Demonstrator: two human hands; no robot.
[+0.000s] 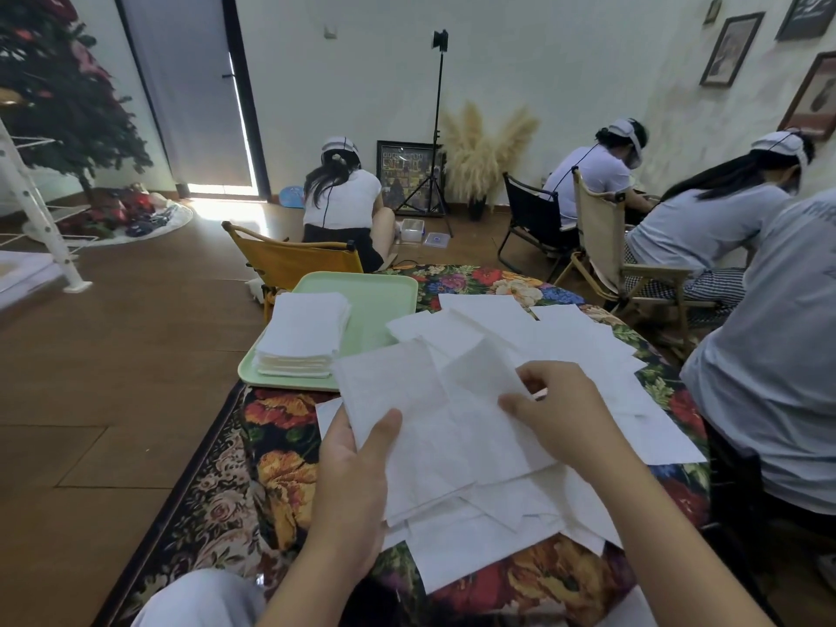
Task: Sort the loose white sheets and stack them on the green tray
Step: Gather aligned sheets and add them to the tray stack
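A thin white paper sheet (407, 400) is being pinched by the left hand (357, 459) and right hand (561, 414); beyond the left hand, a neat white stack (301, 337) is being carried by the pale green plastic tray (384, 300).

- The left hand (357, 450) shows only its thumb on the held sheets (434, 427); its fingers are hidden beneath them.
- The loose white sheets (565, 355) cover most of the tabletop (280, 427).
- The held sheets hide the green tray (380, 305)'s near right corner.
- The picture's lower edge cuts off both forearms.
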